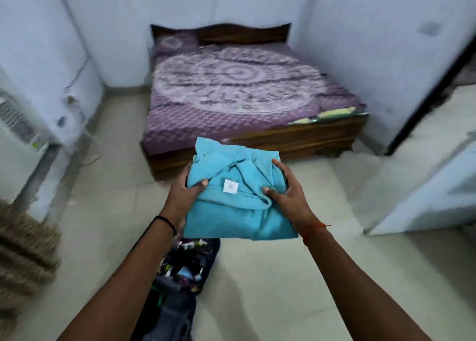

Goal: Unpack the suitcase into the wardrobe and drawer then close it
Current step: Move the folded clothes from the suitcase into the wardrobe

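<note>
Pale floor tiles [257, 276] run up to a bed [231, 96]; left hand [184, 195] and right hand [288, 190] grip a folded teal garment [231, 212] above the open suitcase [185, 266], which still holds clothes, so unpacking seems partway, closing undone

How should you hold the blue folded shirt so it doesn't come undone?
Hold the shirt by its two side edges, one hand from each side, thumbs on top and fingers underneath. That is how the left hand and right hand grip it here. It is a soft, flat, folded bundle, so probably only support on both sides keeps the folds from sagging open.
</note>
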